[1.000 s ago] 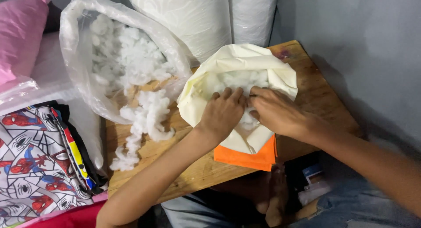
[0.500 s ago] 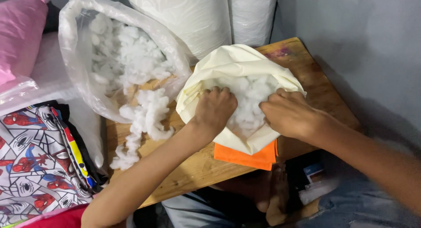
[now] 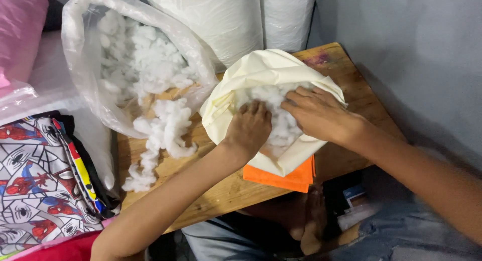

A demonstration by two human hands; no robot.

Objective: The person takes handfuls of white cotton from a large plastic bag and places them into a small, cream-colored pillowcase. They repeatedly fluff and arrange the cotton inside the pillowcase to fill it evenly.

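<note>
At centre frame, my left hand [image 3: 249, 126] and right hand [image 3: 315, 113] press flat, fingers released, into soft, light white stuffing [image 3: 273, 108] inside a limp cream fabric cover [image 3: 261, 73]; best gripped at its open edge.

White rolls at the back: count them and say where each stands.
2. A wide white roll stands behind the clear stuffing bag; a narrower roll is beside it, by the grey wall. More may be hidden.

left hand [image 3: 249, 128]: palm down, fingers curled, pointing to 12 o'clock | left forearm: runs in from 7 o'clock | right hand [image 3: 317, 113]: palm down, fingers spread toward 10 o'clock | right forearm: enters from 4 o'clock | hands near, not touching
</note>
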